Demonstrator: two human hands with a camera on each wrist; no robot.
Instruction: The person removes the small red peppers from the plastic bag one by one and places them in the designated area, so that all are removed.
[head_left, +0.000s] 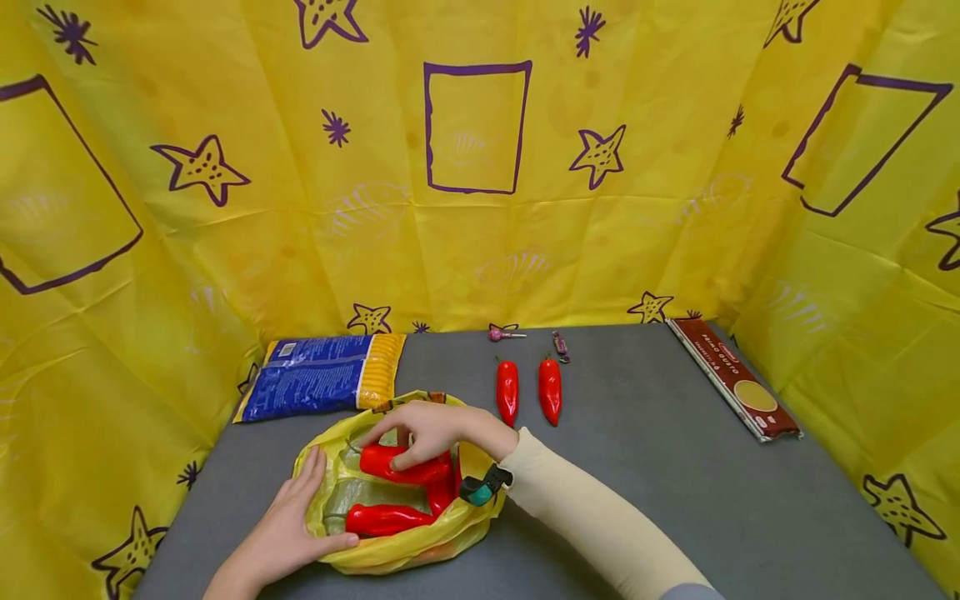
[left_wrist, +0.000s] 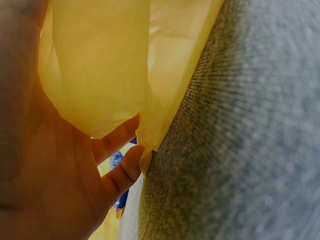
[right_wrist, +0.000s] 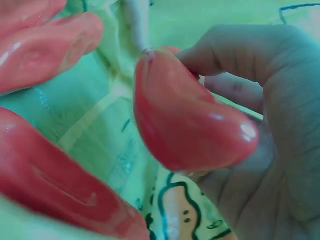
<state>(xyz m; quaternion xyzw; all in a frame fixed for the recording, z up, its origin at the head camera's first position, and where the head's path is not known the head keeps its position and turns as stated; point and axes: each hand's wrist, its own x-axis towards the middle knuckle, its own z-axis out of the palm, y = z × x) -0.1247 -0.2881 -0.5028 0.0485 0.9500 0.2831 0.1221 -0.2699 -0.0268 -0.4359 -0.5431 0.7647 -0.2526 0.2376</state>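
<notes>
Glossy red elongated pepper (head_left: 382, 463) is being pinched btwn R hand (head_left: 433, 427) thumb & fingers, at mouth of yellow plastic bag (head_left: 408, 552) w/ other red peppers (head_left: 386, 520) lying inside; L hand (head_left: 285, 527), fingers extended, is touching bag's L side.

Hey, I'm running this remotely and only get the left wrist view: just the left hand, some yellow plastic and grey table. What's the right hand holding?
Observer: The right hand grips a red pepper.

Operator: I can't see inside the yellow bag. Does it have other peppers in it?

Observer: Yes, the head view shows another pepper lying along the bag's near side.

Operator: And are there peppers outside the bag?

Observer: Two loose peppers lie side by side on the grey table, beyond the bag and to its right in the head view.
</notes>
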